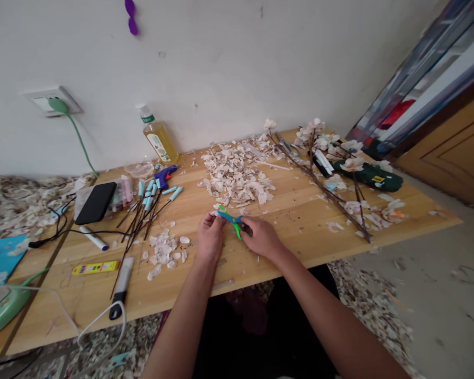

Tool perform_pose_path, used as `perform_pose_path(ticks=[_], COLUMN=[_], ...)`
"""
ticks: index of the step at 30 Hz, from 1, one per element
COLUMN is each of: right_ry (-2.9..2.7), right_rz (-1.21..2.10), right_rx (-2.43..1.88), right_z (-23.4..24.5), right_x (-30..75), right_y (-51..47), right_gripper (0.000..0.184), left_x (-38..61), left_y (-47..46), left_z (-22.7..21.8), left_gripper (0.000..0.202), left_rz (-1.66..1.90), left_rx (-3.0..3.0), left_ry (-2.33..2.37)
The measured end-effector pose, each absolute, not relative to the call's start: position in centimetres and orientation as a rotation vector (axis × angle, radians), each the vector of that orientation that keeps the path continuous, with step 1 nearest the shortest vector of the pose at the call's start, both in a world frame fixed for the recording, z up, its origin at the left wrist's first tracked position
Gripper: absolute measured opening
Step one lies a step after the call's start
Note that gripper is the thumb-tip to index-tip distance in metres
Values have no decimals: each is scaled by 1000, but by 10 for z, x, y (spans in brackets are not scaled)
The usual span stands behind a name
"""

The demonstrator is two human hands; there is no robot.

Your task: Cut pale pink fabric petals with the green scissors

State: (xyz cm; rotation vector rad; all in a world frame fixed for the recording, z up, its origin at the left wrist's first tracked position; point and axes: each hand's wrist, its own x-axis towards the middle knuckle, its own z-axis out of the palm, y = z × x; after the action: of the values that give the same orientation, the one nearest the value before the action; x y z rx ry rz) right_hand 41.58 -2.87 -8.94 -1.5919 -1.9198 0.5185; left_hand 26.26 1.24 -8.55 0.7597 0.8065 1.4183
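My right hand is closed round the handles of small blue and green scissors over the wooden table. My left hand pinches a small pale piece at the scissor blades; the piece is too small to name. A big heap of pale petal-like scraps lies just beyond both hands. A smaller cluster of cut pale pieces lies left of my left hand.
Brown stems with blue tubes, a blue glue gun, a black phone, a yellow liquid bottle and a utility knife sit left. Flowered branches and a dark green bundle lie right. Scraps litter the floor.
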Motion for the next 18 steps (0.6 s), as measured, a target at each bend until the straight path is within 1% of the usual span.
perform_pose_path(ticks=[9, 18], right_ry=[-1919, -1938], right_rz=[527, 502], right_rx=[-1595, -1564], right_z=[-89, -89], right_x=[416, 417], right_y=[-29, -30], right_gripper=[12, 15], left_x=[256, 245], left_y=[15, 18], left_z=[-94, -96], left_gripper=[25, 25], left_rz=[1331, 1245], left_rx=[858, 1034], left_ry=[895, 951])
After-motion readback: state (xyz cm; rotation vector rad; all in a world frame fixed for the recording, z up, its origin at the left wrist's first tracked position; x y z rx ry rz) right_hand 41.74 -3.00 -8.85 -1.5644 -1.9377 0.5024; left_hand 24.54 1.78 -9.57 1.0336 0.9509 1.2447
